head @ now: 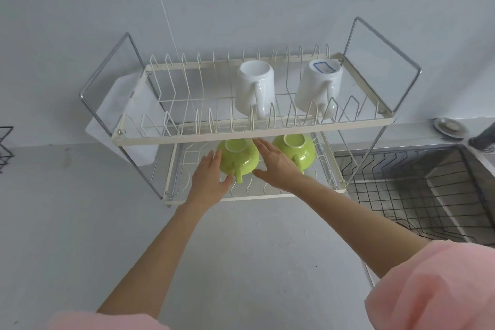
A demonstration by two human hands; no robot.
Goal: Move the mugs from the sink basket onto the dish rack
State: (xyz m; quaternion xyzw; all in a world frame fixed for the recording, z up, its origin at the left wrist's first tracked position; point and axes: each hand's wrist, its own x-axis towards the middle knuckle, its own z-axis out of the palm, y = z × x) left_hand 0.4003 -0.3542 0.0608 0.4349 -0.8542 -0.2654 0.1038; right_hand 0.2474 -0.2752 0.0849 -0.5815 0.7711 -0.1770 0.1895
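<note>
A two-tier cream wire dish rack (251, 135) stands on the counter. Two white mugs (254, 88) (317, 86) sit upside down on its top tier. On the lower tier two green mugs (238, 158) (297, 150) also sit upside down. My left hand (209, 177) and my right hand (276, 166) flank the left green mug with fingers straight and apart, palms against or very near its sides. The mug rests on the rack wires with its handle toward me. The black wire sink basket (407, 195) at the right shows no mugs.
The steel sink (455, 187) holds the basket, with a dark faucet base (482, 139) and a round metal drain cover (450, 127) behind it. A white board (134, 126) hangs at the rack's left end. A black wire stand (5, 147) is at the far left.
</note>
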